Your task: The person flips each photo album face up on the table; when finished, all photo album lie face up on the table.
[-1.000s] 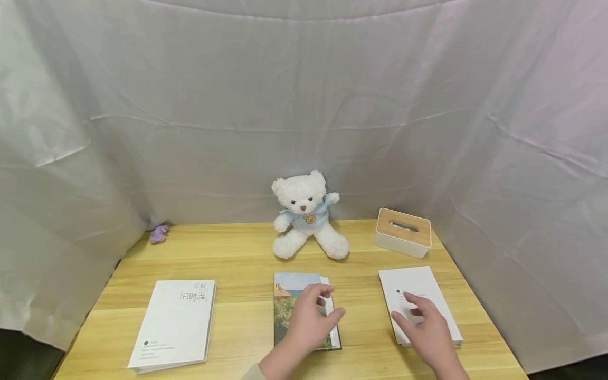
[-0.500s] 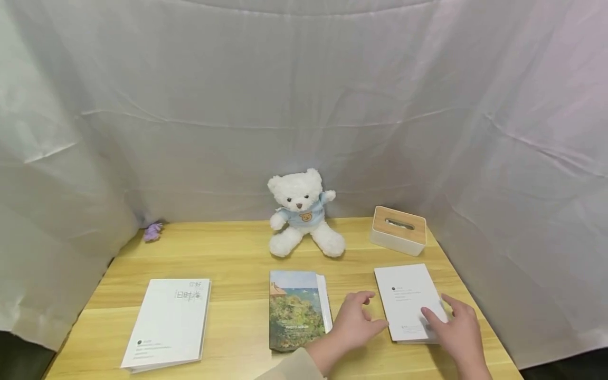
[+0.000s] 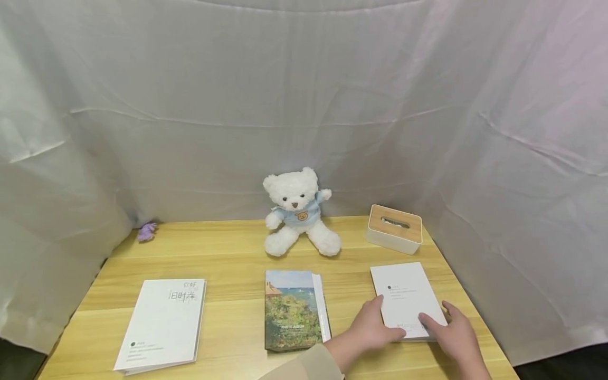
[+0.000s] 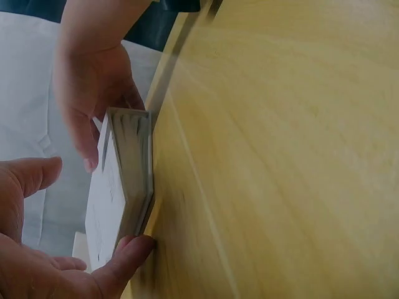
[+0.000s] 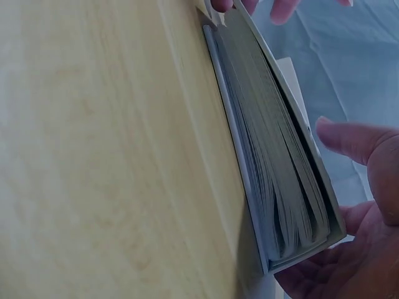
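Note:
A white album (image 3: 408, 295) with small printed text lies closed at the table's right side. My left hand (image 3: 372, 327) is at its left edge; in the left wrist view a fingertip (image 4: 136, 246) meets that side near the tabletop, while the thumb (image 4: 37, 174) stays off the cover. On the opposite side is my right hand (image 3: 458, 335). Its fingers (image 5: 330, 265) lie along the near right corner in the right wrist view, and the thumb (image 5: 349, 138) hovers over the cover. Loose page edges (image 5: 274, 143) face that camera.
A photo album (image 3: 292, 311) with a painted landscape cover lies mid-table, beside my left forearm. Another white album (image 3: 161, 322) is at the left. Behind sit a white teddy bear (image 3: 298, 211), a wood-topped tissue box (image 3: 395, 229) and a small purple object (image 3: 146, 231). Grey curtain (image 3: 237, 105) surrounds the table.
My left hand has moved right, from over the landscape album to the right-hand white album's left edge. My right hand has shifted from over that album to its right side.

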`<state>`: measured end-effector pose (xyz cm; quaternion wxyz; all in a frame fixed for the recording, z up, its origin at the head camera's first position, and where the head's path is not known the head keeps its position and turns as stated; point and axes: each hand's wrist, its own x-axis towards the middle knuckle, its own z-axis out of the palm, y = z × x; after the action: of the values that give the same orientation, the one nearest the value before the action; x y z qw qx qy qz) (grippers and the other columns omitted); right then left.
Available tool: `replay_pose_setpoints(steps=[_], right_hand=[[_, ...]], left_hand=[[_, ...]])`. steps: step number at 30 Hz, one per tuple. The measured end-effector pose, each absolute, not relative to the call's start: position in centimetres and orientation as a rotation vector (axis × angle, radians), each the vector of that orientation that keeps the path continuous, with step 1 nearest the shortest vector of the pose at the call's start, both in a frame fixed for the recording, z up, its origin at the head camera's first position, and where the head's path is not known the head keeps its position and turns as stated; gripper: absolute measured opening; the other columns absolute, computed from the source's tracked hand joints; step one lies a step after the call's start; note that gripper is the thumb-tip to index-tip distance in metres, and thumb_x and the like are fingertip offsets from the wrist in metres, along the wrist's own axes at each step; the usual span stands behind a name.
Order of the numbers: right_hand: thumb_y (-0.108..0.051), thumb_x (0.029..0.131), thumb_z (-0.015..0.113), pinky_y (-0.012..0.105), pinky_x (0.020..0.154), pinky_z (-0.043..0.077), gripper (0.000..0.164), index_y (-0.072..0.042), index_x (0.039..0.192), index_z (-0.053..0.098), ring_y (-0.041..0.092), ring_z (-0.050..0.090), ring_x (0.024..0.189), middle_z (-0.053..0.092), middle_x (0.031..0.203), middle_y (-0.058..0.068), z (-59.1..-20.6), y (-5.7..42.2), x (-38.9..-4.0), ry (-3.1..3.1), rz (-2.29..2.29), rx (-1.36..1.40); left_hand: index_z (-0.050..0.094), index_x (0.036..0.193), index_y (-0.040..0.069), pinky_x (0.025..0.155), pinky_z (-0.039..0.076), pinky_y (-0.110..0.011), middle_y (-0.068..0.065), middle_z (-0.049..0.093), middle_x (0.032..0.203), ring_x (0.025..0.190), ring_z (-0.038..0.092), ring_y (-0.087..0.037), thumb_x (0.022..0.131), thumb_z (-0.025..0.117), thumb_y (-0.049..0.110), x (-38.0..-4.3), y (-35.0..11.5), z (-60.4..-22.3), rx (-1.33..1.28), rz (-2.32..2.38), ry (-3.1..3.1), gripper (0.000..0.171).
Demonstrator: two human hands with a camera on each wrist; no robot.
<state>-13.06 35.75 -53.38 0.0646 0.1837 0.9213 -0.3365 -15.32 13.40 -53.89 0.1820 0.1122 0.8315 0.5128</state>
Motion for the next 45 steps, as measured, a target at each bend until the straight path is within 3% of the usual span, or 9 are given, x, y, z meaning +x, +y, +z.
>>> replay_pose_setpoints(steps=[7,14,23,28,35,41,45], right_hand=[[-0.054,0.099,0.07,0.07,0.112,0.036,0.099,0.024,0.149,0.034,0.063,0.039,0.138,0.038,0.15,0.047,-53.9,36.0,-13.1,2.796,-0.993,0.518],[-0.049,0.099,0.072,0.069,0.107,0.043,0.088,0.021,0.145,0.044,0.06,0.05,0.13,0.048,0.144,0.045,-53.9,35.7,-13.2,2.847,-1.031,0.518],[-0.049,0.101,0.069,0.068,0.109,0.039,0.087,0.019,0.148,0.043,0.059,0.047,0.133,0.045,0.148,0.043,-54.3,35.7,-12.8,2.845,-1.098,0.599],[-0.048,0.103,0.065,0.068,0.113,0.036,0.083,0.017,0.15,0.043,0.059,0.044,0.137,0.044,0.15,0.042,-53.4,35.5,-12.9,2.857,-1.102,0.657],[-0.046,0.109,0.052,0.066,0.112,0.037,0.071,0.014,0.148,0.049,0.055,0.047,0.135,0.048,0.148,0.04,-52.4,35.2,-12.8,2.859,-1.142,0.687],[-0.036,0.111,0.039,0.066,0.111,0.038,0.061,0.011,0.149,0.049,0.054,0.047,0.136,0.046,0.151,0.038,-51.6,34.9,-12.7,2.828,-1.16,0.684],[-0.026,0.109,0.041,0.055,0.098,0.048,0.053,0.008,0.148,0.053,0.047,0.057,0.125,0.051,0.149,0.034,-51.1,34.6,-12.4,2.851,-1.185,0.681]], left_hand=[[0.052,0.152,0.0,0.111,0.049,-0.04,-0.017,0.061,0.146,0.132,0.059,-0.029,0.083,0.089,0.03,-15.1,13.9,-53.9,0.291,1.416,2.335,0.084],[0.066,0.134,0.001,0.097,0.054,-0.03,-0.007,0.072,0.122,0.105,0.065,-0.013,0.083,0.09,0.033,-14.7,14.4,-53.4,0.341,1.32,2.383,0.066],[0.064,0.138,0.011,0.094,0.053,-0.028,-0.001,0.071,0.125,0.107,0.065,-0.011,0.077,0.093,0.035,-14.2,14.7,-52.9,0.392,1.31,2.394,0.072],[0.056,0.15,0.006,0.103,0.052,-0.031,-0.007,0.065,0.143,0.125,0.062,-0.019,0.076,0.093,0.038,-14.1,14.8,-52.7,0.334,1.304,2.382,0.088],[0.055,0.151,0.004,0.107,0.05,-0.033,-0.01,0.064,0.145,0.13,0.061,-0.022,0.077,0.093,0.038,-14.2,14.7,-52.5,0.278,1.322,2.366,0.09],[0.062,0.142,-0.001,0.106,0.051,-0.034,-0.015,0.068,0.136,0.124,0.063,-0.024,0.079,0.09,0.042,-14.3,14.5,-52.4,0.275,1.294,2.383,0.081],[0.064,0.137,-0.003,0.101,0.053,-0.031,-0.016,0.069,0.13,0.114,0.065,-0.02,0.079,0.089,0.043,-14.3,14.5,-52.3,0.328,1.249,2.417,0.078]])
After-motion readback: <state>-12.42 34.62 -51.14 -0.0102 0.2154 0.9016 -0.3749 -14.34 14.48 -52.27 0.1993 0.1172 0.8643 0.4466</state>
